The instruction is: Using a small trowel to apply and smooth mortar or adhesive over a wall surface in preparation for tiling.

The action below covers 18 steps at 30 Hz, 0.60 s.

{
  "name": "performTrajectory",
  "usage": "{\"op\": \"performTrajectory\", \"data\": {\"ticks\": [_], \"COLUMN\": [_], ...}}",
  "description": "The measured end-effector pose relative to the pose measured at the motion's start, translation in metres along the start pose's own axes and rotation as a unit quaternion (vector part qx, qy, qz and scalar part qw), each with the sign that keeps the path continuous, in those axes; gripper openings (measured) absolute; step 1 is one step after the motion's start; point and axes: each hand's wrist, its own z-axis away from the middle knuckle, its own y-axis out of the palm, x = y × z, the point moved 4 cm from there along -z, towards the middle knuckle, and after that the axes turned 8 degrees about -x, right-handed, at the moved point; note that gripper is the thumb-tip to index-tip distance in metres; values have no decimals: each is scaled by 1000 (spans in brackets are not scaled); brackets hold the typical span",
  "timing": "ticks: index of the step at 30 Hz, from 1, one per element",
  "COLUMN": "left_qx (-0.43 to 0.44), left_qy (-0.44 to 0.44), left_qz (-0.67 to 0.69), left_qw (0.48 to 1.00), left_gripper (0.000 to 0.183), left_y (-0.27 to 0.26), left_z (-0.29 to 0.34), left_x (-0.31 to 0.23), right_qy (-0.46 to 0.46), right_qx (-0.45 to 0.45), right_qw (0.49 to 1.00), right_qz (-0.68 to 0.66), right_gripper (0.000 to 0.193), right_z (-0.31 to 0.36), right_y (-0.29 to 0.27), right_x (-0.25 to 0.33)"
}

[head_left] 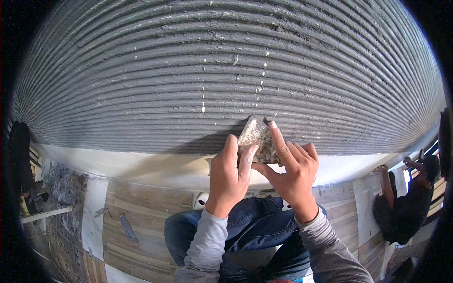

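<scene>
A small flat plate (255, 137), greyish and crusted with pale dried material, is held against the bottom of a dark grey ridged wall (165, 80). My left hand (229, 174) grips its left side, the thumb lying across its face and the fingers along the edge. On the other side, my right hand (293, 170) holds it with the index finger stretched up the right edge and the thumb at the lower edge. The other right fingers are curled. What lies behind the plate is hidden. White drips dot the ridges above it.
A smooth cream band (339, 166) runs below the ridges. My legs (255, 221) in jeans are bent below my hands, over a wood-look tiled floor (141, 207) with grey scraps on it. Another person (401, 207) in dark clothes is at the right; a dark shape (20, 155) stands far left.
</scene>
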Motion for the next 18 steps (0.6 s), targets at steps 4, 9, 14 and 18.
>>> {"op": "performTrajectory", "data": {"ticks": [4,9,14,18], "left_qx": [13,24,23,26], "left_qy": [9,47,0,19], "left_qz": [16,-23,10,16], "left_qw": [1000,998,1000,999], "left_gripper": [29,28,29,30], "left_y": [-2,-2,-6,-5], "left_z": [0,1,-6,0], "left_x": [0,0,-7,-2], "right_qy": [12,25,35,44], "right_qx": [17,26,36,37], "right_qw": [1000,999,999,998], "right_qz": [10,12,-1,2], "right_gripper": [93,93,95,95], "right_z": [3,4,-3,3], "right_y": [-1,-6,-3,-7], "right_x": [4,7,8,11]}}
